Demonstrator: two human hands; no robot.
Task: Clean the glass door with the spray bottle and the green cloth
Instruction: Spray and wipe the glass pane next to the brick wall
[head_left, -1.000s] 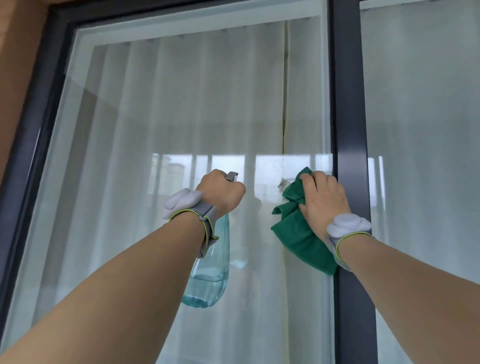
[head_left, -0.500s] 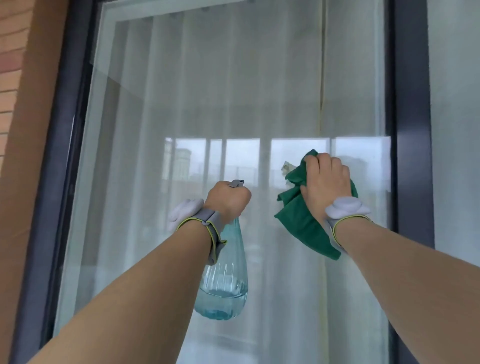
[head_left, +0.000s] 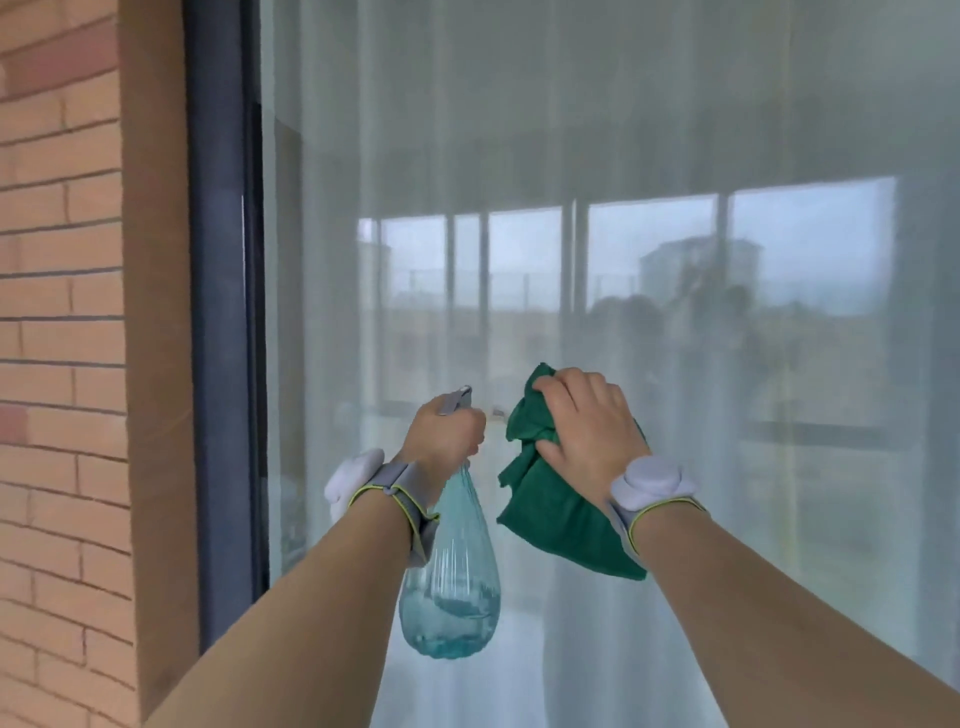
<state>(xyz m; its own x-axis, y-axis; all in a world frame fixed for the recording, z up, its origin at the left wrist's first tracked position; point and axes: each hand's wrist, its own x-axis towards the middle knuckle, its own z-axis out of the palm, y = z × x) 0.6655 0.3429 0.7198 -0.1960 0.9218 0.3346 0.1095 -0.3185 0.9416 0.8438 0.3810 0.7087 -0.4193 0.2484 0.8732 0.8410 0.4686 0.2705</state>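
A dangling corner of the bunched green cloth (head_left: 558, 512) could drag and streak the glass, and the hanging teardrop-shaped clear blue spray bottle (head_left: 450, 577) might slip if the grasp loosens. The left hand (head_left: 447, 441) is curled tight round the bottle's neck. The right hand (head_left: 587, 423) spreads over the cloth, fingers bent into it, pressing it against the tall dark-framed glass door (head_left: 519, 156).

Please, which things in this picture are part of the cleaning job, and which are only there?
Job: spray bottle in left hand; green cloth under right hand; glass door.
Only there: brick wall; white curtain behind the glass; grey wristbands.
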